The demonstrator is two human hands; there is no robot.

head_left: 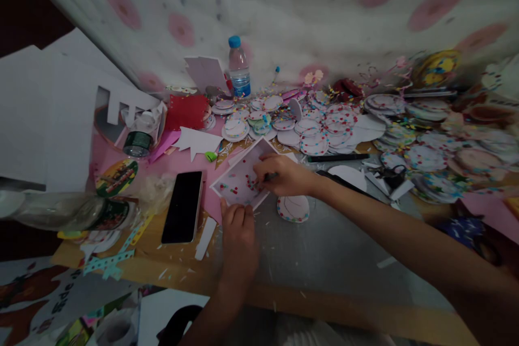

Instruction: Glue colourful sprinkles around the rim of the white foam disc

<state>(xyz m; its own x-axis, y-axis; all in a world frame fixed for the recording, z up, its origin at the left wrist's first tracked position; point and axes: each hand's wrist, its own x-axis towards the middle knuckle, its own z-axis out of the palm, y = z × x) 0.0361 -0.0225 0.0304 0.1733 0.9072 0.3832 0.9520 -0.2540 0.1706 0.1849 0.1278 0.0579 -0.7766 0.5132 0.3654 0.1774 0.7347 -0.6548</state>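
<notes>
A shallow white paper tray (239,173) with small red and green bits scattered in it lies in front of me. My left hand (239,227) is at its near edge, fingers curled against the rim. Over the tray's right side is my right hand (284,174), fingertips pinched together low among the bits; a small dark thing shows at them, too unclear to name. Just below the right wrist lies a white paper disc (293,209) edged with coloured dots. A phone (182,207) with a dark screen lies left of the tray.
Stacks of dotted paper discs (314,140) fill the back and right of the table. A dark pen (338,157) and scissors (393,175) lie right of the tray. An upright water bottle (239,70) stands behind; a lying plastic bottle (73,211) is at left.
</notes>
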